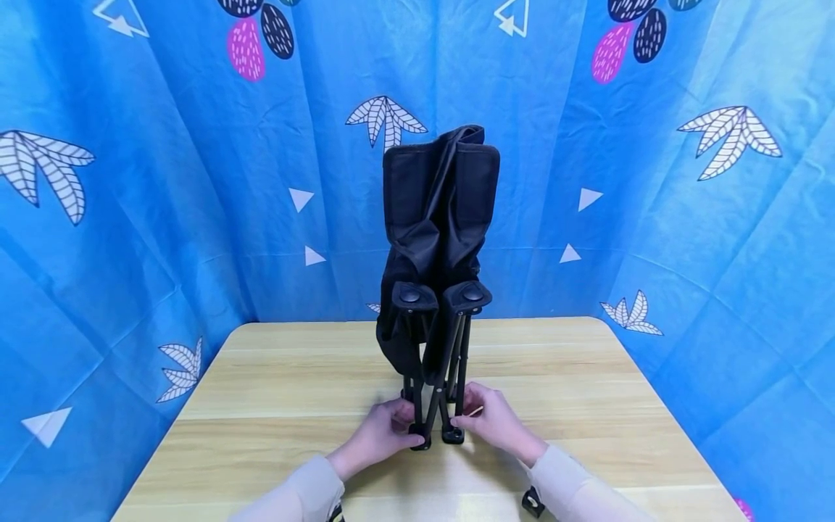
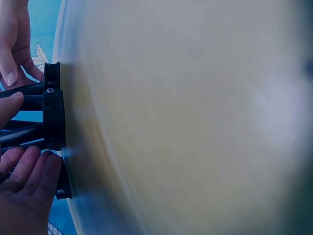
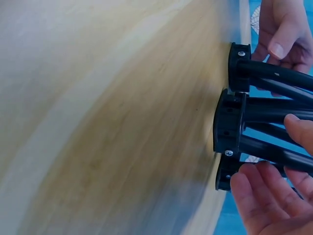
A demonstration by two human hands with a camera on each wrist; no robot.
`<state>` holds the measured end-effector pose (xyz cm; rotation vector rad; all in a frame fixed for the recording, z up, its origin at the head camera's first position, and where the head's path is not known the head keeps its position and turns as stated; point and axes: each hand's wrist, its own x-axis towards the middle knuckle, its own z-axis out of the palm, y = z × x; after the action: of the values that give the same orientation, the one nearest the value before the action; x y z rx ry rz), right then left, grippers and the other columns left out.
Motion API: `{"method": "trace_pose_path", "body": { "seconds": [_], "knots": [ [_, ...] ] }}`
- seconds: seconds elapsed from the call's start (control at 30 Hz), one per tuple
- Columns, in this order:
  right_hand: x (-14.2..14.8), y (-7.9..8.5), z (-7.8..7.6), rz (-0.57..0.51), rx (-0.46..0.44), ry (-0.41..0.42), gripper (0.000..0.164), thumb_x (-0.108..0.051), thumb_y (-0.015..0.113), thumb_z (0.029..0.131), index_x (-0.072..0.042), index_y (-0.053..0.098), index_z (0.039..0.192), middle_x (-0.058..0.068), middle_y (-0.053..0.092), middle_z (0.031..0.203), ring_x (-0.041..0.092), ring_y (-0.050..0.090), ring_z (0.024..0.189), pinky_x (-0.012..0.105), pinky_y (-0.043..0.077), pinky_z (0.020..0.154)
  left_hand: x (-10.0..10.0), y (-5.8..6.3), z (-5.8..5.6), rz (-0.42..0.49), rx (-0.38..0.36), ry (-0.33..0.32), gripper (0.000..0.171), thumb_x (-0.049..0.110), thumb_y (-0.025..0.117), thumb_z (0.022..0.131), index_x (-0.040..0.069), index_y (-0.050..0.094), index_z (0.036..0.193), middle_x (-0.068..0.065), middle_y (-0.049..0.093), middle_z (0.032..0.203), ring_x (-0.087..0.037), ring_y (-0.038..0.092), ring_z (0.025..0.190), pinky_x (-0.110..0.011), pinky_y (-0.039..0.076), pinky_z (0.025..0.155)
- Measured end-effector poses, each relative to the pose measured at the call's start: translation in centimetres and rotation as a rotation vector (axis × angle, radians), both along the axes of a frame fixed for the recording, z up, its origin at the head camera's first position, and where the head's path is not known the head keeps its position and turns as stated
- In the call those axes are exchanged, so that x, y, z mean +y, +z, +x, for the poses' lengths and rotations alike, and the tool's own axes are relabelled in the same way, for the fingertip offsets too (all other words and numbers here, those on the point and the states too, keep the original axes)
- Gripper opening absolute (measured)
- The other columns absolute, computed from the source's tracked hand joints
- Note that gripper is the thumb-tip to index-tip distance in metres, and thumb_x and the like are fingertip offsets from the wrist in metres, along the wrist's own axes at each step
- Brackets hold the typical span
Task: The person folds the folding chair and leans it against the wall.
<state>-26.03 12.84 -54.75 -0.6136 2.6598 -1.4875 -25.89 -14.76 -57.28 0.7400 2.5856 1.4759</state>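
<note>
A black folding chair [image 1: 438,239] stands upright on the table, its legs drawn close together and its fabric seat bunched above them. My left hand [image 1: 383,433] holds the left legs low down, thumb in front beside a plastic foot [image 2: 55,120] and fingers behind. On the other side, my right hand [image 1: 493,422] grips the right legs just above their foot [image 1: 453,435]. The right wrist view shows that thumb on a dark tube [image 3: 274,110], with the fingers by a rear foot [image 3: 224,171]. The fabric hides the upper frame.
The wooden table [image 1: 274,406] has rounded far corners. A blue patterned curtain [image 1: 313,159] hangs behind it and along both sides. A small black piece [image 1: 533,502] shows beside the right sleeve near the front.
</note>
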Motion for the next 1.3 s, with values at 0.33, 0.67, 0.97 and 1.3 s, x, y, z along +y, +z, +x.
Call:
{"method": "trace_pose_path", "body": {
  "seconds": [0.33, 0.67, 0.97, 1.3],
  "knots": [
    [0.8, -0.3, 0.7, 0.077, -0.031, -0.036, 0.028, -0.013, 0.090, 0.086, -0.002, 0.073, 0.105, 0.012, 0.078, 0.100, 0.015, 0.072, 0.087, 0.019, 0.059, 0.078, -0.6, 0.1, 0.4, -0.068, -0.003, -0.030, 0.035, 0.016, 0.093, 0.085, 0.003, 0.072, 0.109, -0.007, 0.076, 0.107, -0.016, 0.073, 0.096, -0.027, 0.063, 0.087],
    [1.3, -0.3, 1.3, 0.109, -0.035, 0.072, 0.022, -0.011, 0.089, 0.087, -0.003, 0.075, 0.103, 0.007, 0.078, 0.097, 0.016, 0.073, 0.087, 0.021, 0.061, 0.081, -1.0, 0.4, 0.4, -0.192, 0.090, -0.054, 0.028, 0.024, 0.094, 0.085, 0.013, 0.078, 0.105, 0.003, 0.079, 0.105, -0.006, 0.073, 0.092, -0.067, 0.037, 0.120],
    [1.3, -0.8, 1.4, 0.189, 0.059, 0.122, 0.022, -0.012, 0.091, 0.085, -0.005, 0.080, 0.102, 0.008, 0.080, 0.105, 0.021, 0.074, 0.092, 0.029, 0.064, 0.083, -0.9, 0.6, 0.7, -0.284, 0.187, -0.098, 0.022, 0.025, 0.094, 0.085, 0.017, 0.083, 0.102, 0.003, 0.080, 0.110, -0.023, 0.074, 0.111, -0.079, 0.025, 0.124],
    [1.1, -1.0, 1.2, 0.247, 0.125, 0.171, 0.018, -0.009, 0.091, 0.084, -0.007, 0.082, 0.100, 0.004, 0.079, 0.103, -0.002, 0.057, 0.075, 0.020, 0.054, 0.073, -0.6, 0.6, 0.6, -0.354, 0.215, -0.115, 0.016, 0.025, 0.092, 0.087, 0.022, 0.084, 0.100, 0.004, 0.080, 0.114, -0.029, 0.071, 0.124, -0.079, 0.027, 0.124]
  ]
}}
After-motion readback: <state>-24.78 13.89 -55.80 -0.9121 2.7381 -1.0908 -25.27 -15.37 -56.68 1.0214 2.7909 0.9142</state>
